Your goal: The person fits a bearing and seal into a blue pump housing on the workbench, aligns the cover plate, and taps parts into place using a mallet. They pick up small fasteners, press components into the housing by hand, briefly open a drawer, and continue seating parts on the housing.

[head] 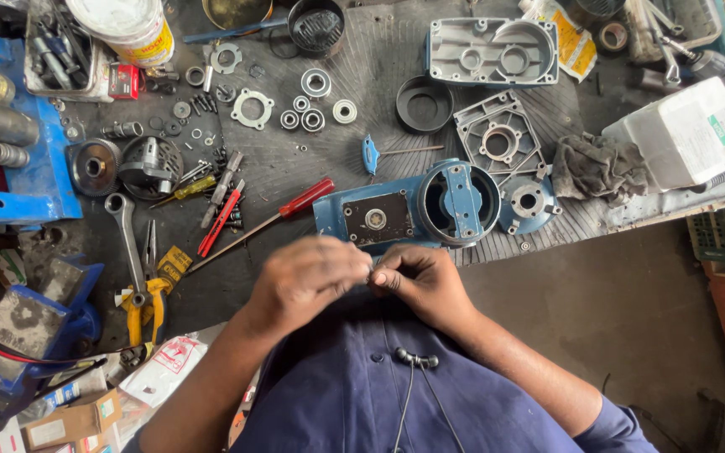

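Blue cast metal marks the power-tool housing (417, 210) lying just past the hands, toward twelve o'clock, its round bore open upward. Both hands meet at the bench edge in front of the dark blue shirt (362, 386). The left hand (304, 281) is curled, fingers drawn together, and the right hand (421, 281) is curled against it; their fingertips pinch one small part (372, 270) between them, too small and too hidden to name.

At ten o'clock from the hands a red-handled screwdriver (283, 211) lies aslant, and farther that way a ring spanner (127, 243) runs down to yellow-handled pliers (151, 302). At eleven o'clock, well apart, a cluster of ball bearings (316, 105) sits by a flat metal flange (252, 108). At twelve o'clock a blue T-handled key (372, 154) lies beside a black round cap (424, 104), with a grey cast cover (492, 52) beyond it and a square grey plate (499, 141) at one o'clock. A grey rag (599, 168) lies at two o'clock against a white rectangular canister (685, 134) bearing a small green label.

At the far eleven o'clock corner stands a white tub (127, 25) with a yellow band. At eight o'clock lie a white plastic packet (165, 369) printed in red and small brown cardboard boxes (69, 419).
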